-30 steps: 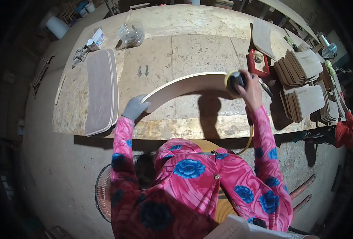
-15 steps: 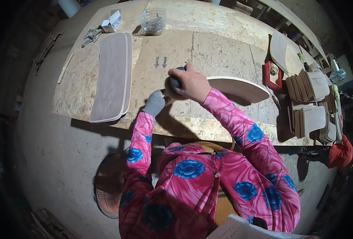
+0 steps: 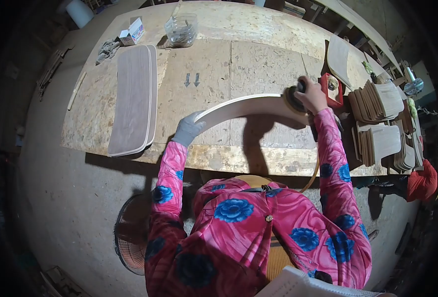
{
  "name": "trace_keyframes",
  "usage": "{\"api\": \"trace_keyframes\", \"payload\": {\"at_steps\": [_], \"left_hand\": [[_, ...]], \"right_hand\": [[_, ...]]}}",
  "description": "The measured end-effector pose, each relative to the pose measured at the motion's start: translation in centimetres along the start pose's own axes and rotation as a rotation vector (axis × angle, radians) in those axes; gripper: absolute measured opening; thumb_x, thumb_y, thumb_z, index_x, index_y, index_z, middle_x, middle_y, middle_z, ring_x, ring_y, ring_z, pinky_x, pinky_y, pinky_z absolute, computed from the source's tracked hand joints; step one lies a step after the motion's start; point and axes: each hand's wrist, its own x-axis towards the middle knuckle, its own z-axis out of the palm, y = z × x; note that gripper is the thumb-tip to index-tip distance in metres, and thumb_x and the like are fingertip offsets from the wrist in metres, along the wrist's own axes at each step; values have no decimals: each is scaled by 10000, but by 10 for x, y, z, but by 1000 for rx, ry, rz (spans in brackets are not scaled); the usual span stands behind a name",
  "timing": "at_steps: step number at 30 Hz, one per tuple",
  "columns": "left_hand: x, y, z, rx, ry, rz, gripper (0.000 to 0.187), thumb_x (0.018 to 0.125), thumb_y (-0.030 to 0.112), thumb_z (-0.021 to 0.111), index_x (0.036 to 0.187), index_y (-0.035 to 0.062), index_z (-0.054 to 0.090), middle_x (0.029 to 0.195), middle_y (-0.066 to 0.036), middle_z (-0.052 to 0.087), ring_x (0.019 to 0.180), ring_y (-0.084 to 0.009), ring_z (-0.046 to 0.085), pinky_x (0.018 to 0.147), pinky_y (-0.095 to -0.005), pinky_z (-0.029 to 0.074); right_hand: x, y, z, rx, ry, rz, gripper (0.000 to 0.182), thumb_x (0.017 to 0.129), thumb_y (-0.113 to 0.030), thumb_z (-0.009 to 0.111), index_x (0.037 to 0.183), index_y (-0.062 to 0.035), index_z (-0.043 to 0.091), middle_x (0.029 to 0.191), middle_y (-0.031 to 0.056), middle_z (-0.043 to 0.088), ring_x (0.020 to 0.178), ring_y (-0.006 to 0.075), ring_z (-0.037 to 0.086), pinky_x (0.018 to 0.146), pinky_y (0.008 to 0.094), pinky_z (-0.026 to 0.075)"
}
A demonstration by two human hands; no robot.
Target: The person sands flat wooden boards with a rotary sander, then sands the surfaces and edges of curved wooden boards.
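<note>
A curved plywood panel [image 3: 248, 105] stands on its long edge on the table, its pale edge facing up. Around its left end is my left hand [image 3: 188, 129], in a grey glove, fingers closed on the wood. My bare right hand [image 3: 312, 95] grips a dark round sander [image 3: 294, 99], which rests against the top edge near the panel's right end. An orange-brown hose [image 3: 312, 175] runs down by the right forearm. To the left lie stacked curved panels [image 3: 134, 99], their ends rounded.
At the back are a clear plastic tub [image 3: 181, 30], a small box [image 3: 132, 31] and a crumpled cloth [image 3: 107, 51]. A red tray [image 3: 332, 90] and stacks of curved wooden pieces [image 3: 377, 101] sit at right. A fan [image 3: 131, 232] stands on the floor; someone in red [image 3: 422, 180] is at far right.
My right hand has carried the sander rightward along the panel's edge, from the left end to the right end. The left hand stays at the left end. The view has shifted slightly.
</note>
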Motion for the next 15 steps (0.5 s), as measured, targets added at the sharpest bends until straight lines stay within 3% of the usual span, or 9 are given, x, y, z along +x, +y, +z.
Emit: {"api": "trace_keyframes", "payload": {"at_steps": [3, 7, 9, 10, 11, 12, 13, 15], "left_hand": [[-5, 4, -1, -17, -14, 38, 412, 802, 81, 622, 1207, 22, 571, 1024, -95, 650, 923, -145, 606, 834, -276, 480], [-3, 3, -5, -119, -39, 131, 417, 805, 86, 618, 1215, 27, 568, 1040, -86, 650, 928, -153, 605, 840, -282, 479], [2, 5, -8, 224, -73, 83, 349, 810, 82, 603, 1155, 30, 594, 1025, -81, 660, 920, -174, 608, 809, -313, 490], [-5, -3, -4, -26, 12, 150, 314, 805, 101, 612, 1112, 37, 610, 984, -92, 672, 894, -185, 615, 780, -334, 495], [2, -25, -1, -178, 12, 36, 338, 789, 118, 629, 1116, 36, 610, 962, -81, 674, 877, -180, 613, 776, -339, 494], [6, -21, -5, 3, -17, 93, 350, 783, 116, 631, 1120, 26, 607, 958, -79, 670, 875, -173, 610, 775, -334, 493], [8, -13, -7, 182, -44, 151, 362, 776, 114, 633, 1123, 16, 605, 953, -76, 666, 873, -166, 606, 774, -328, 493], [0, 0, -3, 43, -24, 109, 364, 773, 113, 624, 1118, 1, 601, 947, -87, 662, 870, -168, 607, 770, -322, 492]], "right_hand": [[-22, -72, 7, 60, 6, -95, 514, 712, -305, 683, 1201, -246, 536, 1054, 247, 525, 900, 422, 603, 810, 449, 510], [-47, -167, 41, 250, -65, -457, 470, 725, -259, 676, 1177, -241, 549, 1043, 233, 505, 802, 399, 626, 751, 435, 534], [-66, -206, 41, 285, -123, -526, 443, 734, -255, 667, 1160, -250, 549, 1028, 230, 498, 776, 394, 630, 714, 427, 539], [-71, -216, 43, 265, -115, -546, 437, 735, -263, 666, 1155, -253, 548, 1021, 229, 494, 763, 391, 631, 697, 427, 539], [-73, -219, 44, 246, -107, -567, 431, 736, -271, 664, 1151, -257, 547, 1014, 229, 491, 749, 389, 632, 680, 427, 539], [-73, -215, 44, 258, -123, -547, 553, 702, -227, 716, 1212, -242, 502, 1033, 222, 483, 782, 393, 626, 697, 436, 537], [-70, -205, 41, 253, -118, -534, 553, 702, -227, 716, 1212, -242, 502, 1033, 222, 483, 782, 393, 626, 697, 436, 537], [-59, -172, 33, 222, -51, -357, 544, 706, -236, 711, 1211, -251, 509, 1026, 214, 494, 785, 399, 623, 713, 440, 535]]}}
